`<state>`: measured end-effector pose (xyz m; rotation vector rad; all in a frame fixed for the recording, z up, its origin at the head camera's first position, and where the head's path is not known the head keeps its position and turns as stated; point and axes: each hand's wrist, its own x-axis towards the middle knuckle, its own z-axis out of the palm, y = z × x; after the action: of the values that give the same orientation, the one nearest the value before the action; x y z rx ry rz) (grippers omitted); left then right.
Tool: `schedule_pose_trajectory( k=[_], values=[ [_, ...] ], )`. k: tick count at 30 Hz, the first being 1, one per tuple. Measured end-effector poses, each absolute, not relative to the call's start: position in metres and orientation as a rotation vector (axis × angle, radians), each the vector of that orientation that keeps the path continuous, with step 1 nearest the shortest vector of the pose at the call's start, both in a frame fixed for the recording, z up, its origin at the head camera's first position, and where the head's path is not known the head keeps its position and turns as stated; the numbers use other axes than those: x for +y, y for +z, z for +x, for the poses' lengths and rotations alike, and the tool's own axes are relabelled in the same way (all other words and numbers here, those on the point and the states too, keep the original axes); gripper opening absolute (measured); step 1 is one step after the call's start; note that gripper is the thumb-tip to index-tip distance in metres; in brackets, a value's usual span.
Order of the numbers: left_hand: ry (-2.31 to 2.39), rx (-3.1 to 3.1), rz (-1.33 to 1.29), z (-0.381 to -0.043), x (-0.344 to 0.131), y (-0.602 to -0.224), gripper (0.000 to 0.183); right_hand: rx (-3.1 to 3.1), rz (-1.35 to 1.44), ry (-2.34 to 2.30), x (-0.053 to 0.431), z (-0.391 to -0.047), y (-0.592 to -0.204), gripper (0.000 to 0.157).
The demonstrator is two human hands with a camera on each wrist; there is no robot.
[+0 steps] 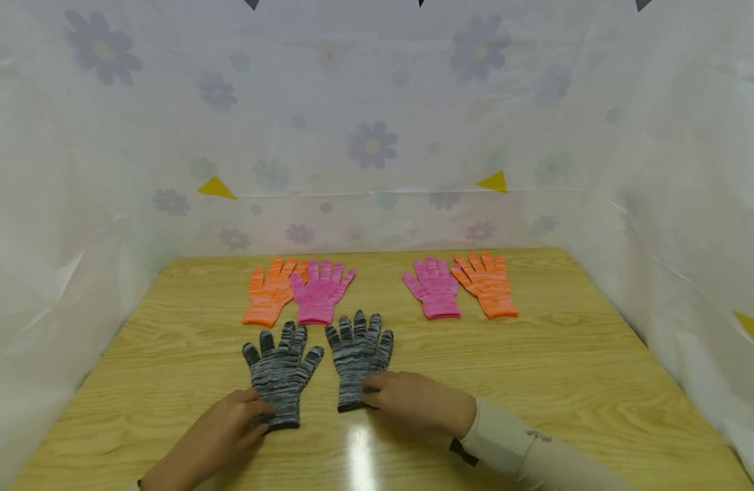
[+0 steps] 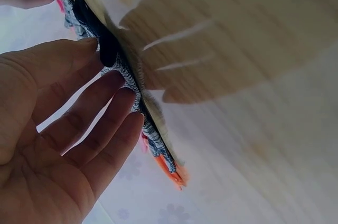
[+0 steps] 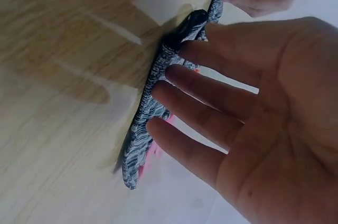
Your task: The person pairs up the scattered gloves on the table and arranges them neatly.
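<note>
Gloves (image 1: 279, 378), streaked grey, point lengthwise forward, cuffs (image 1: 286, 424) nearest.

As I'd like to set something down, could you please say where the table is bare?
Bare table lies between the pink gloves, and between the right orange glove and right hand; around the grey gloves and left hand it's crowded.

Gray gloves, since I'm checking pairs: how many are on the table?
2: the left gray glove, at the left hand; the right gray glove, at the right hand. Any stacked underneath would be hidden.
</note>
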<state>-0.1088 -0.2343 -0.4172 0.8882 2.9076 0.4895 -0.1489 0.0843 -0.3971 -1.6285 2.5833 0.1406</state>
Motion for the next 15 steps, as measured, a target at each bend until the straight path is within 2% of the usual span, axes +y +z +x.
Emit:
schedule_pose_trajectory(
  k=[7,15],
  values=[
    [0.486,2.904,0.878,-0.108,-0.235,-0.418,0.016,2.640,-1.396,-0.202,0.089,-0.164,-0.391,0.036],
    [0.473,2.922,0.881,-0.107,-0.235,-0.418,0.016,2.834,-1.228,-0.343,0.094,-0.177,-0.384,0.029]
  ],
)
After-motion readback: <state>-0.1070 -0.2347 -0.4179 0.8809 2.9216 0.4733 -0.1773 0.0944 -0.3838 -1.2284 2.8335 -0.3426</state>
